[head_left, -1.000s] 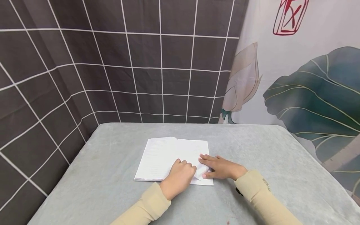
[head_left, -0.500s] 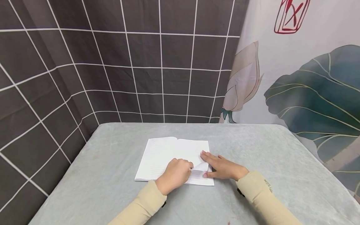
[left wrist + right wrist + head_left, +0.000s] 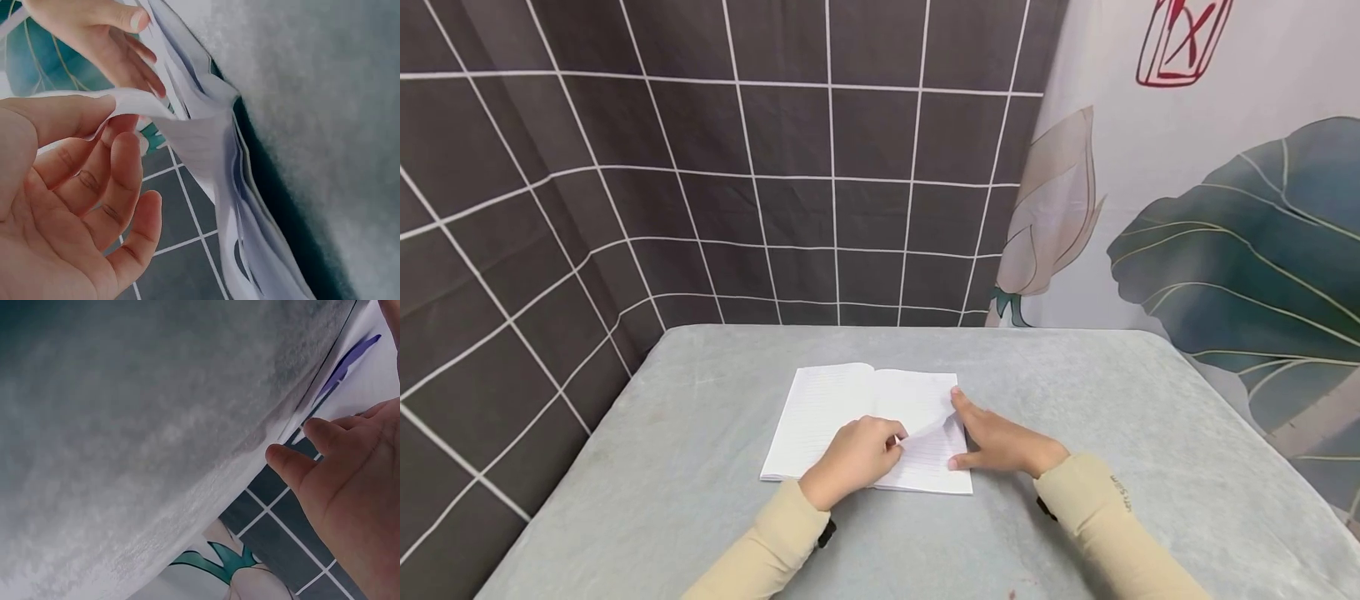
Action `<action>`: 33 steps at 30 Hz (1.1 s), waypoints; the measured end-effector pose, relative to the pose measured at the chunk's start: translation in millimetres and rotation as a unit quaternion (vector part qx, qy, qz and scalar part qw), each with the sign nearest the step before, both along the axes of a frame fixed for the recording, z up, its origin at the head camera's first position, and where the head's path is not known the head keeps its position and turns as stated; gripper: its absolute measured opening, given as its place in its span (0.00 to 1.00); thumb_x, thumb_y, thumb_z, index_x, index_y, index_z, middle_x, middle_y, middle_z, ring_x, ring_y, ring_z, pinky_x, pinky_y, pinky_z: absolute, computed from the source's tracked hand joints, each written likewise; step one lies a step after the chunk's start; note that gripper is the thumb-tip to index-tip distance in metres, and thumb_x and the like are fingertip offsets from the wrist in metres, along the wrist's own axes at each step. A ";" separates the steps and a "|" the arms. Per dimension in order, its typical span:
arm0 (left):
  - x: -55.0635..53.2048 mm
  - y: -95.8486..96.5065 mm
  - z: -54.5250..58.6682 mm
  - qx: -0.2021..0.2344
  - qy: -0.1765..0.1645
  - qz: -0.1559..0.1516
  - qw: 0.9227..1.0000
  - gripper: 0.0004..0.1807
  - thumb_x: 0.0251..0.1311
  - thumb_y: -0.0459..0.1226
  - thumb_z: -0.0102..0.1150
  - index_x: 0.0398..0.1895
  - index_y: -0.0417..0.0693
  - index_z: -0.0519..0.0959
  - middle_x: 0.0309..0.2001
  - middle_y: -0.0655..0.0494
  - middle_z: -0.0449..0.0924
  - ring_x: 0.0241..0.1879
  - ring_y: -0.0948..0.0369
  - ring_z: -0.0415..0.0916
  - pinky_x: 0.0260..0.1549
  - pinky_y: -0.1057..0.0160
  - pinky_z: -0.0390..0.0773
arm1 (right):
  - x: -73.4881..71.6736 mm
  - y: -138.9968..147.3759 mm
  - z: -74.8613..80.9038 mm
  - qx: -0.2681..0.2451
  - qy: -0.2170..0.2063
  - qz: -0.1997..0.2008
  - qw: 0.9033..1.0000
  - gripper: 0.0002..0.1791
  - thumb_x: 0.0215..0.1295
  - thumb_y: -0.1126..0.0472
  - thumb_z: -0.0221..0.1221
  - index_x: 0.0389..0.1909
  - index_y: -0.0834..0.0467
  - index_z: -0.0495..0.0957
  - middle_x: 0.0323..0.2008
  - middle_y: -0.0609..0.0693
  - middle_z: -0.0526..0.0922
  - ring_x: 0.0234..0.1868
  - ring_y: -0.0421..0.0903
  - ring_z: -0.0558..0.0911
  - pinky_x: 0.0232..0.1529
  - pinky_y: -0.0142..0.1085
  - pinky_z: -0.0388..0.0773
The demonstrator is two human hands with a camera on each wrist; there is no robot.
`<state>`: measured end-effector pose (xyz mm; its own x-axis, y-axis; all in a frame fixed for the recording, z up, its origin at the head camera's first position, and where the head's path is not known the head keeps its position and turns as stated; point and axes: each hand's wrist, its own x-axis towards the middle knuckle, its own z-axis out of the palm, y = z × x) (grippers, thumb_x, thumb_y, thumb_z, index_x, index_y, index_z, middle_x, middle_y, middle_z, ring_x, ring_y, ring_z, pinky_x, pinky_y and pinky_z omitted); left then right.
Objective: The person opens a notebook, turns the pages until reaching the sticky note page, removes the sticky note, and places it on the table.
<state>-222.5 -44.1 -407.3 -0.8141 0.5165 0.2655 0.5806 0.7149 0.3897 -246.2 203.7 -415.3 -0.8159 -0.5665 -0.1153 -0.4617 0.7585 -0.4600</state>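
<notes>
An open notebook (image 3: 831, 408) with lined white pages lies on the table in the head view. Over its lower middle, my left hand (image 3: 857, 454) pinches a page (image 3: 928, 435) between thumb and forefinger, and the sheet curls up off the right-hand side. The left wrist view shows that pinch close up, the page (image 3: 134, 102) held under the thumb and the other fingers (image 3: 128, 162) loosely bent below. At the notebook's right edge, my right hand (image 3: 1003, 437) lies with fingers spread and straight, fingertips right at the page border.
The notebook rests on a table with a grey cloth (image 3: 700, 400). Behind and to the left hangs a dark curtain (image 3: 775, 208) with a white grid. A pale curtain (image 3: 1150, 167) with leaf and flower prints hangs at the right.
My left hand has moved left and pulled the page's lower right corner up and leftward, baring the lined page beneath. My right hand has shifted slightly right, toward the notebook's edge.
</notes>
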 end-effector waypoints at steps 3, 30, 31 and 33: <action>-2.4 -3.9 -0.2 0.027 -0.025 0.011 0.999 0.06 0.54 0.32 0.60 0.34 0.47 0.84 0.22 0.63 0.78 0.20 0.70 0.65 0.21 0.70 0.66 | -1.3 1.8 -0.4 -0.007 -0.010 -0.011 1.000 0.60 0.57 0.45 0.64 0.71 0.75 0.36 0.74 0.70 0.41 0.74 0.63 0.49 0.71 0.54 0.50; -30.7 -38.6 18.5 0.240 -0.116 0.112 0.957 0.10 0.55 0.35 0.61 0.38 0.40 0.83 0.35 0.49 0.85 0.32 0.62 0.76 0.38 0.62 0.77 | -0.4 1.8 -2.6 0.039 0.000 0.028 0.999 0.55 0.57 0.38 0.61 0.74 0.65 0.47 0.75 0.62 0.47 0.75 0.59 0.52 0.69 0.61 0.48; -31.8 -39.8 19.0 0.241 -0.116 0.116 0.957 0.10 0.55 0.35 0.61 0.39 0.40 0.84 0.37 0.49 0.85 0.34 0.61 0.77 0.41 0.61 0.77 | 0.0 1.5 -2.3 0.039 0.000 0.028 0.999 0.55 0.57 0.38 0.61 0.74 0.65 0.47 0.75 0.62 0.47 0.75 0.59 0.52 0.69 0.61 0.48; -33.8 -42.0 19.9 0.246 -0.116 0.122 0.954 0.10 0.55 0.35 0.61 0.39 0.40 0.84 0.39 0.49 0.86 0.38 0.58 0.78 0.45 0.58 0.76 | 0.7 0.8 -1.5 0.039 0.000 0.030 0.999 0.55 0.57 0.38 0.61 0.74 0.65 0.47 0.75 0.62 0.47 0.75 0.59 0.52 0.69 0.61 0.48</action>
<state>-256.3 -86.1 -387.4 -0.9608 0.1628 0.2242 0.2766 0.5153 0.8112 -245.5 204.5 -416.7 -0.7811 -0.6034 -0.1607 -0.5068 0.7630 -0.4012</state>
